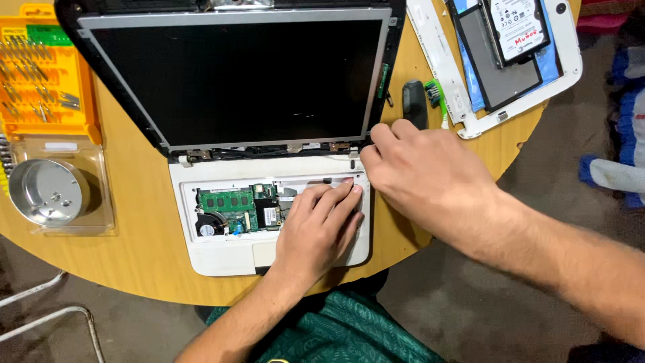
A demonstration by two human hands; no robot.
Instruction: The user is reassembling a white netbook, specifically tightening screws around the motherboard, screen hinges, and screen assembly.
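Left hand [321, 225] flat, fingers spread, pressing white laptop base [222, 259] on round wooden table [144, 252]. Right hand [430, 176] fingertips pinched at right screen hinge [354, 156]; grasp hidden. Brace base firmly; work hinge gently, avoid stressing display panel [238, 77].

Bit case [47, 74] left of laptop [222, 259]; hard drive [517, 27] right.
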